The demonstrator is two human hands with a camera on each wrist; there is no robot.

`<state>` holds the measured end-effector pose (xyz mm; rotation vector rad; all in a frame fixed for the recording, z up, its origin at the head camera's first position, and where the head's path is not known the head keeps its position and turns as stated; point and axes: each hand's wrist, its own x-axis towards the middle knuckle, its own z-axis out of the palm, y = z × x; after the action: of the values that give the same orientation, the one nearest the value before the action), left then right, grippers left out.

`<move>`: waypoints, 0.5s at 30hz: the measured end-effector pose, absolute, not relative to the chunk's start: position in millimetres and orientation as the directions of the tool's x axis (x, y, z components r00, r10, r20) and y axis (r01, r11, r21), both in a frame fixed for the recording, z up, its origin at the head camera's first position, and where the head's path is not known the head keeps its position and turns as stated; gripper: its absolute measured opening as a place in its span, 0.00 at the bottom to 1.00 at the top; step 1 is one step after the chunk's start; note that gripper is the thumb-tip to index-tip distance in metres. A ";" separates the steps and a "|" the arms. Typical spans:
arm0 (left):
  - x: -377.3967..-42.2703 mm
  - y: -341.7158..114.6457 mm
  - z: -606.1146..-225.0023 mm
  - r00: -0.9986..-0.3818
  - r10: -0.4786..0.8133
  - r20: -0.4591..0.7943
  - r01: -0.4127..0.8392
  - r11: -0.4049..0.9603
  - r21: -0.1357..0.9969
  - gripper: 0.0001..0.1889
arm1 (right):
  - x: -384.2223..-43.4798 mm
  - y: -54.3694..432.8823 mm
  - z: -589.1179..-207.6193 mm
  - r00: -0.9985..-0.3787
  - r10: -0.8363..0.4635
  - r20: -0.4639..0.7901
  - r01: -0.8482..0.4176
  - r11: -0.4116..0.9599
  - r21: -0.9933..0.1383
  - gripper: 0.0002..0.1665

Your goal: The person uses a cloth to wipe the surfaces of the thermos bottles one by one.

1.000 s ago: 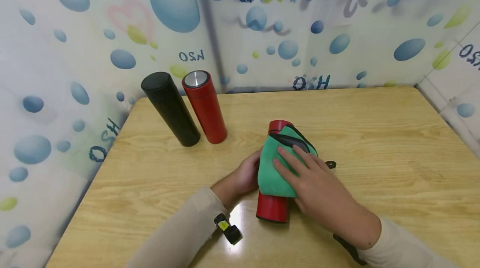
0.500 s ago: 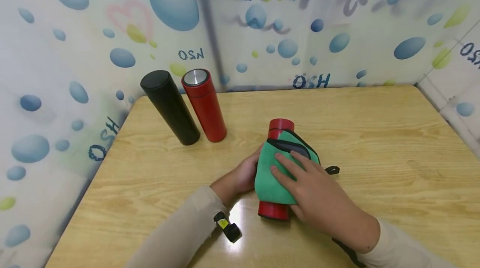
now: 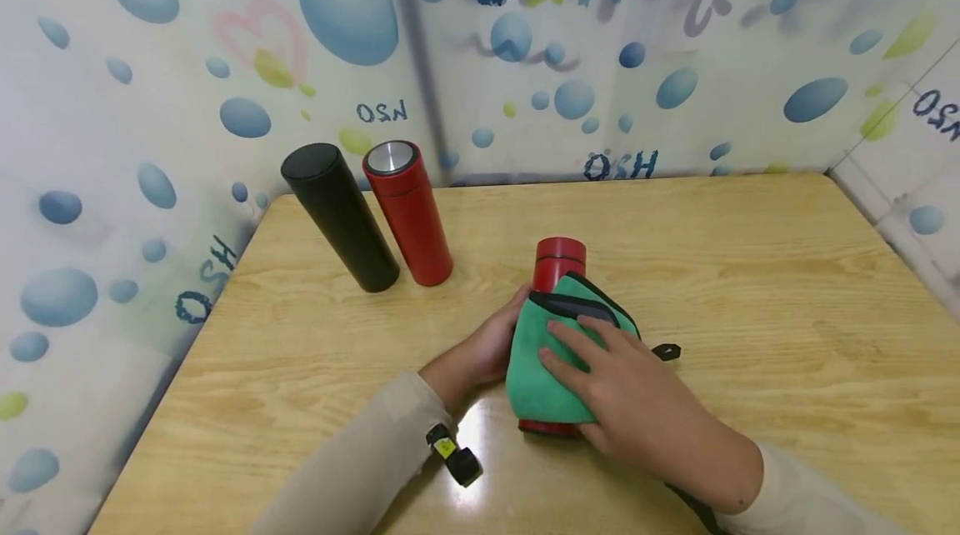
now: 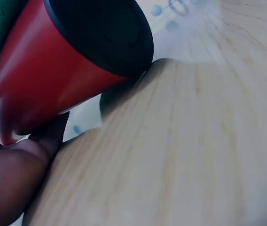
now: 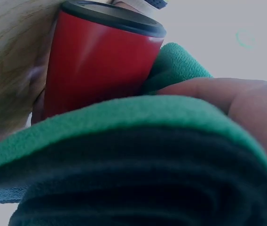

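Note:
A red thermos bottle (image 3: 559, 260) lies on the wooden table, its top end away from me. My left hand (image 3: 489, 353) holds it from the left side, with fingers reaching under it. In the left wrist view, the dark base of the red thermos (image 4: 53, 75) shows close over the tabletop. My right hand (image 3: 633, 406) grips a green towel (image 3: 542, 368) over the bottle, its fingers spread on top. The thumb in the right wrist view presses the green towel (image 5: 138, 110) beside the bottle. The towel has dark edging and hides the bottle's middle.
A black thermos bottle (image 3: 341, 218) and another red thermos bottle (image 3: 411, 218) stand upright at the back left of the table (image 3: 750, 268). A patterned backdrop (image 3: 480, 85) rises behind the table. A small dark loop (image 3: 666, 351) sticks out right of the towel.
My right hand has slid the towel toward me along the bottle, so more of the top end shows and less of the base. The left hand keeps its hold.

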<state>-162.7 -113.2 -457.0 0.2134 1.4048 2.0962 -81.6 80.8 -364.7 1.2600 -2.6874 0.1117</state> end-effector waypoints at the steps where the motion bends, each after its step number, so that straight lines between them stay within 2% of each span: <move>1: -162.9 -113.2 -457.3 -0.812 0.552 -0.191 -0.385 -0.259 0.886 0.25 | -81.3 81.0 -364.2 -0.622 -0.761 0.183 -0.773 0.634 0.007 0.36; 5: -164.0 -113.2 -457.5 -0.817 0.545 -0.188 -0.371 -0.247 0.895 0.25 | -80.3 81.8 -362.6 -0.612 -0.768 0.188 -0.780 0.625 0.016 0.37; 10: -165.6 -112.4 -457.9 -0.839 0.526 -0.143 -0.319 -0.260 0.911 0.24 | -79.8 81.5 -360.9 -0.646 -0.742 0.179 -0.753 0.657 0.006 0.37; 15: -166.8 -111.8 -459.9 -0.856 0.492 -0.155 -0.307 -0.246 0.919 0.22 | -80.8 80.3 -363.2 -0.678 -0.712 0.183 -0.724 0.690 0.003 0.35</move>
<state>-166.8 -111.8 -459.9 0.2250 1.5177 2.1316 -80.8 80.3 -363.2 1.1691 -2.7295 0.1032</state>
